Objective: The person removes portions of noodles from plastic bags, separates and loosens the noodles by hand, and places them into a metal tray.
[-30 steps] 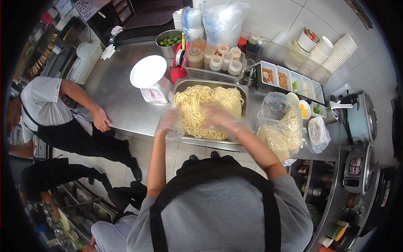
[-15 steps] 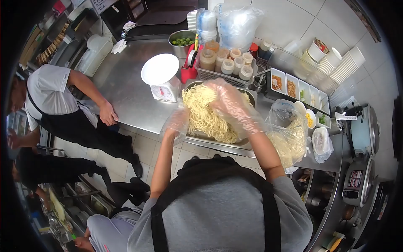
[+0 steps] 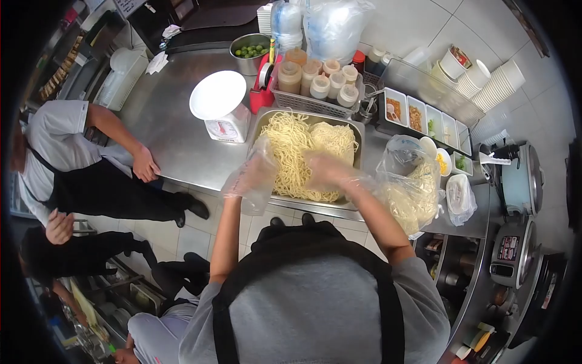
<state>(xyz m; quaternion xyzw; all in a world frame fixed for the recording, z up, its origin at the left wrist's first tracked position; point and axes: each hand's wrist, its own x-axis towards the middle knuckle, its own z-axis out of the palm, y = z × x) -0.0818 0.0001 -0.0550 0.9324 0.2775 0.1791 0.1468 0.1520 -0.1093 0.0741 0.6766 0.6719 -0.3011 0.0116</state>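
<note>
Yellow noodles (image 3: pixel 290 145) fill a metal tray (image 3: pixel 362 142), with a loose heap at the left and a more compact clump (image 3: pixel 334 138) at the back right. My left hand (image 3: pixel 256 167), in a loose clear plastic glove, is at the tray's left side against the noodles; its fingers are blurred. Also gloved in clear plastic, my right hand (image 3: pixel 327 170) touches the noodles at the front right. Motion smears its fingers, so I cannot tell how far they are closed.
A white kitchen scale (image 3: pixel 225 124) stands left of the tray. Behind it are a basket of sauce bottles (image 3: pixel 315 100) and a pot of green limes (image 3: pixel 250 51). To the right lie a bag of noodles (image 3: pixel 412 188) and topping containers (image 3: pixel 415 115). A co-worker's hand (image 3: pixel 145 164) rests at the counter's left edge.
My right hand has come down toward me from the top of the noodles, uncovering the back-right clump. The noodles at the left lie lower and more spread out. The view has shifted slightly.
</note>
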